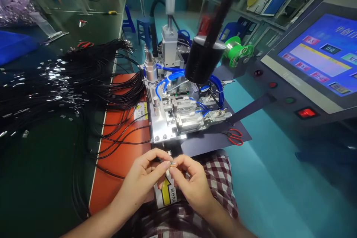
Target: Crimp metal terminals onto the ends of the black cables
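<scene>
My left hand [146, 173] and my right hand [192, 180] meet at the fingertips in front of the machine, low in the view. Both are closed in a pinch. Between them shows a tiny piece with thin coloured strands, which looks like a stripped cable end [173, 164]; its details are too small to make out. Just beyond the fingers is a small metal connector [169, 153]. A metal machine [164, 128] with cylinders and blue air hoses stands directly ahead. Several black cables [126, 142] run from its left side across an orange mat [119, 124].
A large bundle of black cables [92, 59] with shiny ends covers the left bench. Red-handled scissors [235, 137] lie right of the machine. A black cylindrical fixture [202, 61] overhangs it, a green solder spool [237, 52] sits behind, and a control screen [320, 55] stands at right.
</scene>
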Motion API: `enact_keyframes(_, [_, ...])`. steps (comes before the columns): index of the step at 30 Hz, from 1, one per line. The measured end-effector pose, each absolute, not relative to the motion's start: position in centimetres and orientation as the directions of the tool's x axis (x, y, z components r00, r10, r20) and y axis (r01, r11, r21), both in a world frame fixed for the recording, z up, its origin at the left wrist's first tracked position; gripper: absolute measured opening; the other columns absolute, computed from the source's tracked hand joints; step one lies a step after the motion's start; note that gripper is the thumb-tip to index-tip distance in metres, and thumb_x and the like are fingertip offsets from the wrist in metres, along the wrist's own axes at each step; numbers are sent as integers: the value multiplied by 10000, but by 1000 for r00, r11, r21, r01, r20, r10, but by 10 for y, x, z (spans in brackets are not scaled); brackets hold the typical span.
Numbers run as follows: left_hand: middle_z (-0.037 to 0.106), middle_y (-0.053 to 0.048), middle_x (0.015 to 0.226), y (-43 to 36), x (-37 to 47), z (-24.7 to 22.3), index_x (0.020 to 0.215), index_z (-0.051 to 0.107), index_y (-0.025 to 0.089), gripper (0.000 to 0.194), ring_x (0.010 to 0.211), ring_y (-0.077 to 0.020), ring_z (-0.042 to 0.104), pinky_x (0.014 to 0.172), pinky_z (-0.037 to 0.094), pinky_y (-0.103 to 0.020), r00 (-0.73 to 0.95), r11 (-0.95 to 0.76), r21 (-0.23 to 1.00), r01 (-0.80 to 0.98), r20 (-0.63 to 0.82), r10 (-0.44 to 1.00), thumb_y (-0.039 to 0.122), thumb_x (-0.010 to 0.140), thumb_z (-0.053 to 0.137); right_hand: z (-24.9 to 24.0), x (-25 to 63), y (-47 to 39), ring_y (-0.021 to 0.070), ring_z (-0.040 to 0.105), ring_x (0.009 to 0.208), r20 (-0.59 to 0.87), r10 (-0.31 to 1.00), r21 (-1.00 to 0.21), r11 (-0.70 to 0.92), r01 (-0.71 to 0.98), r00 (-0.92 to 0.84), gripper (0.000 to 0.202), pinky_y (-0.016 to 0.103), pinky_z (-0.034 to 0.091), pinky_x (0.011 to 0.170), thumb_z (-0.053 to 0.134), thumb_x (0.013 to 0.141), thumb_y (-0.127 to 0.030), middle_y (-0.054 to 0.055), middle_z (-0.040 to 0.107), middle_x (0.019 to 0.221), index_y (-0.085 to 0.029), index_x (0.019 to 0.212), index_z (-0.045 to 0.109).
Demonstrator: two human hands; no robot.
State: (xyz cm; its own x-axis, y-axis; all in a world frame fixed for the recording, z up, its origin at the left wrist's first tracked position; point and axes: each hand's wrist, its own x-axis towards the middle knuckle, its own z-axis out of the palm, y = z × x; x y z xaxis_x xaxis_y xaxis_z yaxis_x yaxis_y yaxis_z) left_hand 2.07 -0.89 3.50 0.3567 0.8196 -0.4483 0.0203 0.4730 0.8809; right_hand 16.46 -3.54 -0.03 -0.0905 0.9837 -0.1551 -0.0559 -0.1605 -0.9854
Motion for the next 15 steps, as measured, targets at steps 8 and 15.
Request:
enact_keyframes(8, [475, 63, 512, -11, 28, 31, 734, 567, 164, 240, 428, -52, 378, 417, 280, -161, 271, 562, 819, -116, -518, 811, 382, 737, 667, -1, 160, -41, 111, 434, 539, -192, 979, -981, -193, 2, -61, 164, 226, 363, 503, 554, 848, -287, -27, 504, 622, -171, 733, 534])
enact_keyframes(15, [421, 71, 517, -12, 16, 29, 832, 608, 163, 237, 433, -34, 328, 407, 246, -142, 356, 587, 809, -33, -539, 763, 377, 748, 665, 6, 178, -31, 106, 456, 515, -212, 969, -968, -226, -108, -129, 183, 221, 381, 498, 596, 820, -310, -31, 509, 609, -173, 710, 546])
